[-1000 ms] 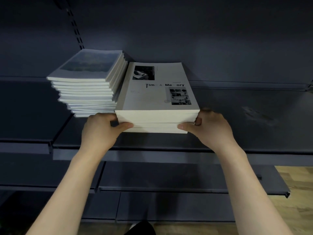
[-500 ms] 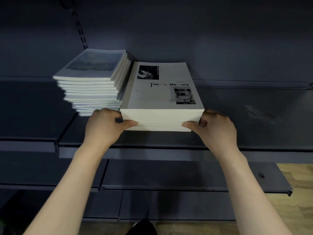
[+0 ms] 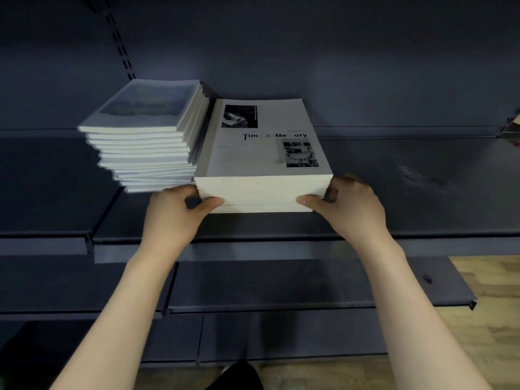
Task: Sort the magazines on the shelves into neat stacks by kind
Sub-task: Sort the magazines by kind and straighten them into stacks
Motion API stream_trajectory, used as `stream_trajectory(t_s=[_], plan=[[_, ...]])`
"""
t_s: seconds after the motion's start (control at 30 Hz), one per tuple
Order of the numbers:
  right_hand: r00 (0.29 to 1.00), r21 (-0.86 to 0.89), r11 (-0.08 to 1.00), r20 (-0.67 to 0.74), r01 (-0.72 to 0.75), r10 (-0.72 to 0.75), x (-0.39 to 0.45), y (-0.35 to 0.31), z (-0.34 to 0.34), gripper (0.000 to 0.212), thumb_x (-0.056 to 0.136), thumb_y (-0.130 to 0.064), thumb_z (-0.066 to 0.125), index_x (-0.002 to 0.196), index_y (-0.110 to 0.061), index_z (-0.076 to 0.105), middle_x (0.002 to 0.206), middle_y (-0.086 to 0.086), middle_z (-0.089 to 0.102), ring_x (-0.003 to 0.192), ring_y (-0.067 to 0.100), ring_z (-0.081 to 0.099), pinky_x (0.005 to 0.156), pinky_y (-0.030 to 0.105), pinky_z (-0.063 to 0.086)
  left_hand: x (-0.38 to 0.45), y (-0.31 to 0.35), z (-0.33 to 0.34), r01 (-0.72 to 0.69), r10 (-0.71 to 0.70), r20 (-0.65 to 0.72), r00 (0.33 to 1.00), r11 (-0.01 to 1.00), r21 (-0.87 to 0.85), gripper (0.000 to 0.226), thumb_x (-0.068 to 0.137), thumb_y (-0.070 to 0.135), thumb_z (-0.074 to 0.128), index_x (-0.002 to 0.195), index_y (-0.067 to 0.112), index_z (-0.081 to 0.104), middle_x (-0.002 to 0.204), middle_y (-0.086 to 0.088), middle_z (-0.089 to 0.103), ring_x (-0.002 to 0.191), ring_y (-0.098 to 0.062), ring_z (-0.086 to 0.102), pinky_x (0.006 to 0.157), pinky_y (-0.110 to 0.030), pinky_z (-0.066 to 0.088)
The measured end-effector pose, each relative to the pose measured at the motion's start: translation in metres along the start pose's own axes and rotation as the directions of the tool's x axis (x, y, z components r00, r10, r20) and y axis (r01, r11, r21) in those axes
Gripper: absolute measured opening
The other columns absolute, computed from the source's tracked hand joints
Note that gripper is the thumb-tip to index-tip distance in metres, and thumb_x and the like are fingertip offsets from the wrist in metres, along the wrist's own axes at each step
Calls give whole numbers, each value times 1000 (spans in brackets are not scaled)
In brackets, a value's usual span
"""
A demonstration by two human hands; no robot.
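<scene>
A short stack of thick white magazines titled "Time & Memory" (image 3: 264, 153) lies on the dark shelf (image 3: 394, 209). My left hand (image 3: 174, 215) grips its front left corner, thumb across the front edge. At the front right corner my right hand (image 3: 349, 206) holds it the same way. A taller, slightly fanned stack of thin magazines with a bluish cover photo (image 3: 146, 136) stands right beside it on the left, touching or nearly touching it.
The shelf runs bare to the right of the white stack. Lower dark shelves (image 3: 281, 288) step out below, with a shelf joint at the left (image 3: 90, 240). Wooden floor (image 3: 489, 291) shows at the lower right. A slotted upright (image 3: 121, 49) rises behind the stacks.
Both hands keep the same hold on the white stack. The stack sits a little further right in view and closer against the left stack; the view has shifted slightly.
</scene>
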State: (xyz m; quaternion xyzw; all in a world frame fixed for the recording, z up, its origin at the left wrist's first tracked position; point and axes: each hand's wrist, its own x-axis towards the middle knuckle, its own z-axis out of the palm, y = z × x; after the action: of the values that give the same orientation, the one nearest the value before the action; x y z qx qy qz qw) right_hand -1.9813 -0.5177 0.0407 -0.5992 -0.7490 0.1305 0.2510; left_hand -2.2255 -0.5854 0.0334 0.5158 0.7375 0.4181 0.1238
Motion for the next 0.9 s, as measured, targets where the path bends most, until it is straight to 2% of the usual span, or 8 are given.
stream_trajectory(t_s=[0.1, 0.17, 0.33, 0.43, 0.57, 0.7, 0.8, 0.9], plan=[[996, 81, 997, 85, -10, 3, 2, 5, 3, 32, 78, -58, 63, 69, -32, 47, 79, -6, 53, 76, 15, 55, 58, 27, 42, 1, 0, 2, 1, -2, 17, 1000, 1000, 30, 30, 75, 39, 73, 95, 17, 72, 79, 4, 68, 67, -14, 60, 65, -32, 52], [995, 121, 993, 96, -12, 1, 5, 6, 3, 35, 77, -57, 65, 72, -25, 53, 78, -2, 56, 75, 17, 57, 60, 29, 44, 2, 1, 3, -5, 4, 18, 1000, 995, 97, 35, 77, 42, 70, 96, 12, 71, 76, -1, 67, 69, -19, 60, 68, -36, 53], [999, 181, 984, 37, 3, -10, 8, 8, 3, 36, 73, -53, 71, 56, -33, 46, 67, -7, 53, 67, 15, 54, 57, 26, 39, 8, 5, 1, -61, 57, 32, 998, 986, 153, 35, 77, 39, 71, 97, 9, 72, 92, -2, 70, 83, -19, 62, 72, -29, 47], [1000, 141, 990, 22, -8, 5, 11, 8, 8, 37, 72, -57, 69, 65, -22, 59, 71, -4, 59, 70, 17, 58, 60, 28, 45, 9, 5, 2, -11, 10, 10, 1000, 993, 121, 31, 76, 38, 73, 90, 10, 72, 84, 0, 69, 78, -19, 63, 66, -27, 44], [1000, 99, 995, 1, -20, 20, 13, 8, 8, 49, 70, -61, 68, 72, -12, 64, 73, -2, 60, 70, 18, 59, 61, 30, 47, 7, 2, 5, 46, -45, -19, 999, 999, 29, 29, 75, 35, 74, 96, 16, 73, 82, 11, 64, 70, 4, 54, 59, -15, 39], [999, 123, 992, -41, -13, 18, 12, 9, 12, 42, 71, -62, 67, 76, -21, 70, 77, -6, 64, 72, 16, 61, 59, 25, 44, 4, 1, 10, 51, -50, -6, 999, 998, 36, 34, 76, 39, 72, 100, 15, 72, 90, 5, 69, 77, -8, 58, 66, -21, 42], [999, 43, 999, -32, 1, 1, 13, 8, 11, 49, 72, -64, 64, 80, -16, 69, 79, -4, 62, 73, 17, 59, 58, 25, 43, 4, 0, 10, 31, -32, 4, 999, 999, 33, 32, 78, 37, 71, 103, 16, 72, 93, 9, 67, 80, -3, 54, 63, -11, 37], [999, -20, 1000, 36, 21, -20, 14, 8, 7, 52, 73, -63, 64, 87, -13, 62, 85, -3, 59, 77, 17, 58, 60, 26, 42, 5, 0, 7, 44, -45, 15, 999, 997, 57, 33, 78, 36, 71, 104, 16, 71, 92, 10, 65, 80, -4, 54, 64, -15, 38]])
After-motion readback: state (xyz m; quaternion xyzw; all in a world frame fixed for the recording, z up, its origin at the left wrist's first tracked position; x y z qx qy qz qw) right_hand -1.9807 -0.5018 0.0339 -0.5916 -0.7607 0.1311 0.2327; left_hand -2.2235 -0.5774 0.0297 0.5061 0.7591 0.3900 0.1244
